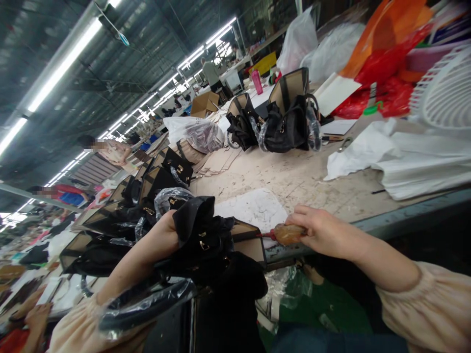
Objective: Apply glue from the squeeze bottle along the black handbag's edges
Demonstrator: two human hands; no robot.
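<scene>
My left hand (166,230) reaches into a black handbag (206,245) with gold hardware; its fingers are hidden in the black lining. The bag's plastic-wrapped handle (147,301) hangs over my left forearm. My right hand (318,230) is closed on a small tool with an amber translucent handle (289,233), its red tip pointing at the bag's tan side panel (250,242). Both hands are at the near edge of the worktable (294,176).
Two more tan-and-black handbags (287,117) stand at the table's middle. A row of similar bags (154,181) runs off to the left. White sheets (405,157), red and orange bags (386,54) and a white basket (447,90) lie right. People work further back.
</scene>
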